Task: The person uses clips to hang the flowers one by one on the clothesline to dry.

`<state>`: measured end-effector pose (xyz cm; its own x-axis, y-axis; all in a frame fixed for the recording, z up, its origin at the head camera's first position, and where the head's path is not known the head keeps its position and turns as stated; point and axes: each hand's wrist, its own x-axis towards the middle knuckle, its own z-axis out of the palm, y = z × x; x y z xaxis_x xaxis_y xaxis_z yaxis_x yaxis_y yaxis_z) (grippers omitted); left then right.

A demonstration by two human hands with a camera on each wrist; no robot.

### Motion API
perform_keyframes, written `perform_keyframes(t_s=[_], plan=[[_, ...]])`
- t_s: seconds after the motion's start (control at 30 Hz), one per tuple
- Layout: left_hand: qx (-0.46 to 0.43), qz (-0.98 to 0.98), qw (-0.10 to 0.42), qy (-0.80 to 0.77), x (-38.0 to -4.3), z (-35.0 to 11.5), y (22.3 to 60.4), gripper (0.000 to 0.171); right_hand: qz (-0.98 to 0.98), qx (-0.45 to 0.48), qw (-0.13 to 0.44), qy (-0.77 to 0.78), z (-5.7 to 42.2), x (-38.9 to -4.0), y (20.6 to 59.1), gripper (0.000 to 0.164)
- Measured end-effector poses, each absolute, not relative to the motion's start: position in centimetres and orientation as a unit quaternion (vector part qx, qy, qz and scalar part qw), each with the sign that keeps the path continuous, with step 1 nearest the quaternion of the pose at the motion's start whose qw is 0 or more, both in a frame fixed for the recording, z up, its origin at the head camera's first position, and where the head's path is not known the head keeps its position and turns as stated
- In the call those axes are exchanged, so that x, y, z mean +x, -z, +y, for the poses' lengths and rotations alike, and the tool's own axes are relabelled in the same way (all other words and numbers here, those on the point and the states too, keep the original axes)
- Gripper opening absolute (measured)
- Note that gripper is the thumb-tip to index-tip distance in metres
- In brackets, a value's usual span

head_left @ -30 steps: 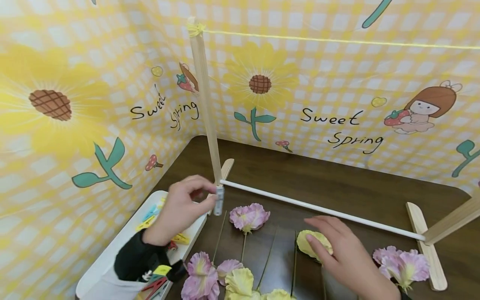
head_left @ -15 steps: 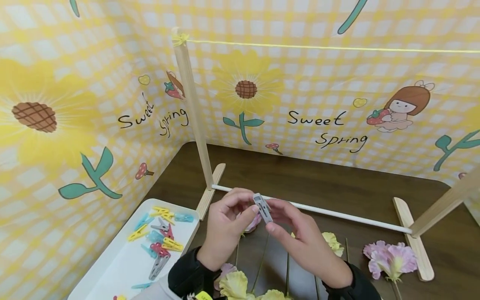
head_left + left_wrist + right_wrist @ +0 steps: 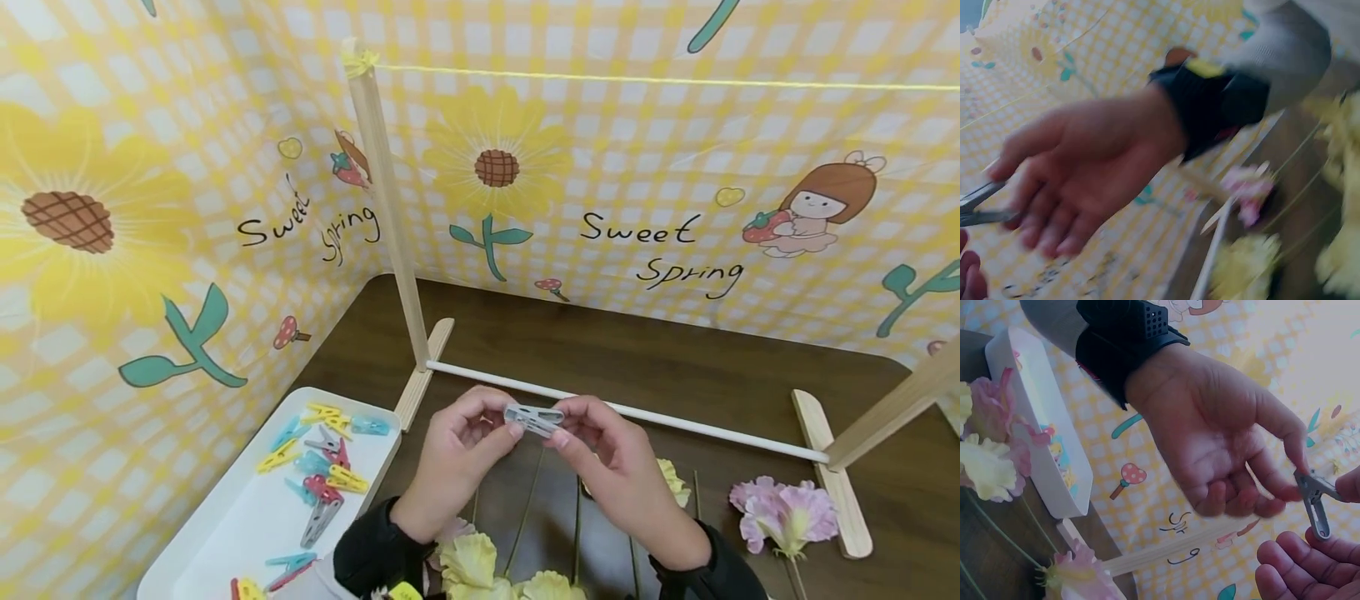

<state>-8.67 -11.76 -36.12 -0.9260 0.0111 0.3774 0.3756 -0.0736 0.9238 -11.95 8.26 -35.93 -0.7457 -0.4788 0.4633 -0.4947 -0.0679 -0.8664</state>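
Observation:
A grey clothespin (image 3: 534, 418) is held nearly level between both hands in the head view. My left hand (image 3: 468, 467) pinches one end of it between thumb and fingers. At the other end, the thumb and forefinger of my right hand (image 3: 626, 479) pinch it too. In the right wrist view the clothespin (image 3: 1315, 509) shows its two legs spread in a V between the fingertips. Below the hands lie yellow flowers (image 3: 468, 560) on thin stems. Another yellow flower (image 3: 672, 482) is partly hidden behind the right hand.
A white tray (image 3: 217, 537) with several coloured clothespins stands at left. Behind the hands runs a white rod (image 3: 697, 427) joining wooden posts (image 3: 390, 208). A yellow string (image 3: 600, 77) spans the top. A pink flower (image 3: 786, 512) lies at right, on the dark table (image 3: 600, 337).
The left hand has carried the clothespin rightward from beside the left post. My right hand has left the yellow flower and taken hold of the clothespin, which has turned from upright to nearly level.

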Motion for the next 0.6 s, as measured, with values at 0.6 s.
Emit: perform_keyframes(t_s=[0.6], plan=[[-0.018,-0.977,-0.069,0.200,-9.9,-20.7,41.8,0.032,-0.709,0.336,0.073,-0.615,11.1,-11.8,37.1,0.034]])
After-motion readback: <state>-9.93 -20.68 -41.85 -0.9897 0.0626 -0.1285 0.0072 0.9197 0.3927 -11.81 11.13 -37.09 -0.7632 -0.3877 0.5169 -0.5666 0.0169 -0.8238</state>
